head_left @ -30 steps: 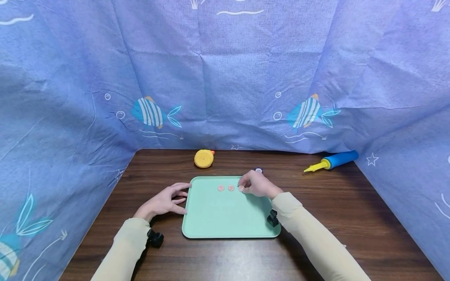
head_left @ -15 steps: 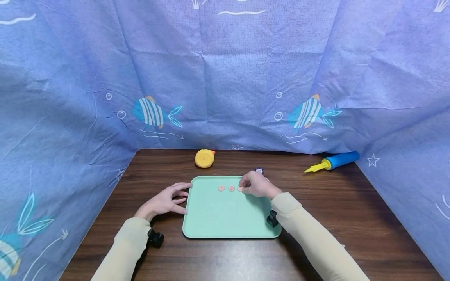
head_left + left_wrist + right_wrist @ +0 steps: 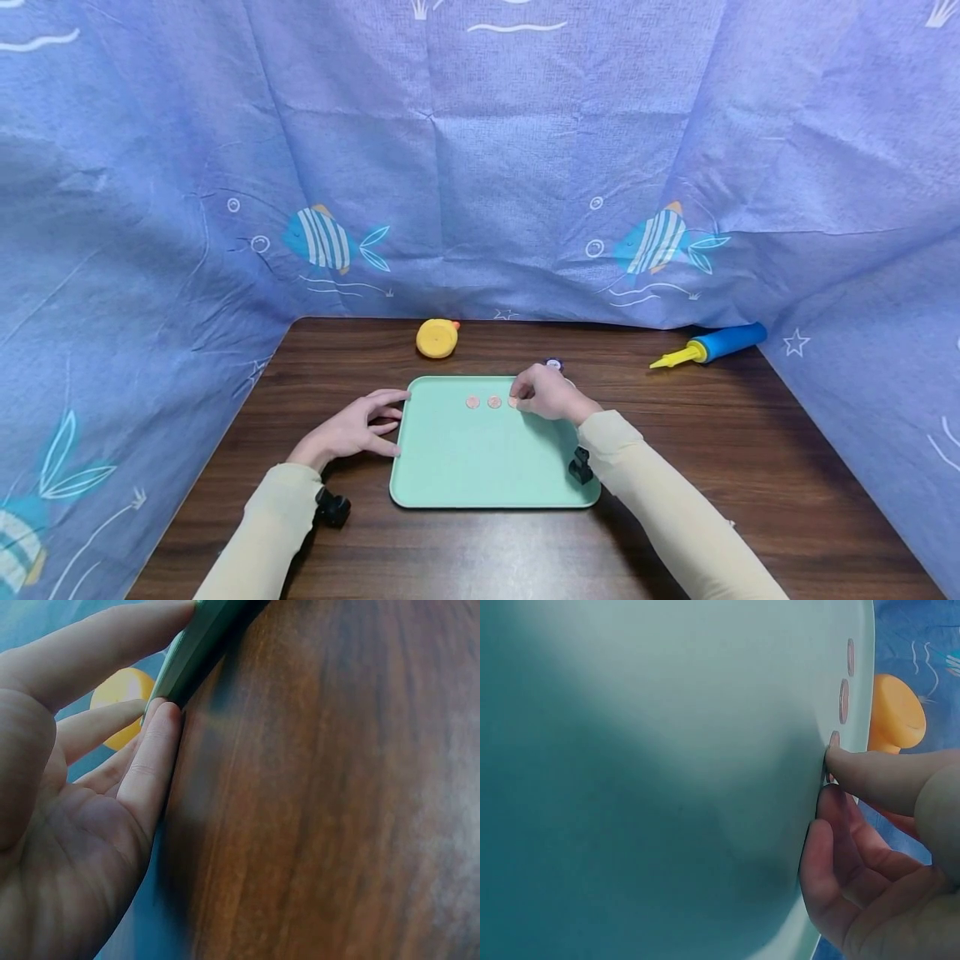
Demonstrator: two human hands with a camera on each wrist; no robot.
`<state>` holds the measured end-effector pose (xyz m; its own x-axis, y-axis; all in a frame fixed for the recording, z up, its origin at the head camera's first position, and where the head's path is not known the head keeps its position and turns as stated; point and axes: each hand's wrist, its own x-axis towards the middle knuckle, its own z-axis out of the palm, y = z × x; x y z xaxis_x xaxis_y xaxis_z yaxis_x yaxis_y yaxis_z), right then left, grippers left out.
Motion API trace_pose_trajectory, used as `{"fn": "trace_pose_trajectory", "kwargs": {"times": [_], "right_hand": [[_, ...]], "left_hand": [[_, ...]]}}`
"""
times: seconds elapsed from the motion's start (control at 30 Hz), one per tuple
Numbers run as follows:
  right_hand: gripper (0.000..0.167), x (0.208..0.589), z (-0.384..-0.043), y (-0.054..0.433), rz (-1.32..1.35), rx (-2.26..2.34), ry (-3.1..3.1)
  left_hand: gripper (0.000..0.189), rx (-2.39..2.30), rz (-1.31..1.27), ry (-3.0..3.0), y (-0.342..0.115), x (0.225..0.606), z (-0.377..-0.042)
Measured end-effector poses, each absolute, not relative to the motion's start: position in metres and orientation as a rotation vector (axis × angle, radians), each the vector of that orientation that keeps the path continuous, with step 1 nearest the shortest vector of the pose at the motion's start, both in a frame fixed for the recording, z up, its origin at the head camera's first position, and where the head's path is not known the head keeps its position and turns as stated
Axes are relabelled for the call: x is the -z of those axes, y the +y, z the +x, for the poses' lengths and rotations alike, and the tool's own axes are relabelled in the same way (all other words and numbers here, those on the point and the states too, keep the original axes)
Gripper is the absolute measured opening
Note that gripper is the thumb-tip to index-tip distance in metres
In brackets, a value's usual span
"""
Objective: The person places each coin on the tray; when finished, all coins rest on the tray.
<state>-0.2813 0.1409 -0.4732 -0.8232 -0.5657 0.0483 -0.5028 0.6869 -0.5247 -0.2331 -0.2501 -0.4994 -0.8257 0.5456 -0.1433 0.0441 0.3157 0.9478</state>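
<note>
While brown wood-grained counter (image 3: 487, 554) spans the foreground and both flanks, a pale green rectangular tray (image 3: 480, 467) with raised rims and rounded corners lies on it, well in from the side edges. At its left rim, the left hand (image 3: 348, 429) has its grip spread wide, the thumb low and a finger higher up, both touching the rim. Plain green surface stretches from the near rim to three copper-coloured coins (image 3: 494, 402) lined up close to the far rim. The right hand (image 3: 551, 394) has its grip curled into a narrow pinch at the rightmost coin (image 3: 835, 738), the thumb tip covering part of it. The other two lie flat to its left, apart, thin and round, their markings too small to read. Past the far rim sits a dark blue-and-white round object (image 3: 553, 363), partly hidden by the right hand; farther back are a yellow rounded toy (image 3: 437, 339) and, near the counter's right edge, a blue cylindrical pump (image 3: 727, 341) with a yellow nozzle, before blue fish-printed cloth (image 3: 480, 183).
</note>
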Motion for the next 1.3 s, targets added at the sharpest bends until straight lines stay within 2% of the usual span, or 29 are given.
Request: {"fn": "trace_pose_trajectory", "kwargs": {"times": [0.33, 0.57, 0.73, 1.3], "right_hand": [[0.008, 0.467, -0.281, 0.146, -0.888, 0.853, 2.740], [0.018, 0.458, -0.281, 0.160, -0.791, 0.859, 2.747], [0.022, 0.453, -0.279, 0.176, -0.776, 0.877, 2.768], [0.019, 0.454, -0.268, 0.248, -0.752, 0.885, 2.820]], "left_hand": [[0.096, -1.539, 0.543, 2.134, -0.249, 0.499, -0.234], [0.097, -1.532, 0.530, 2.143, -0.249, 0.499, -0.234], [0.098, -1.530, 0.503, 2.150, -0.249, 0.499, -0.233], [0.096, -1.533, 0.516, 2.146, -0.249, 0.499, -0.232]]}}
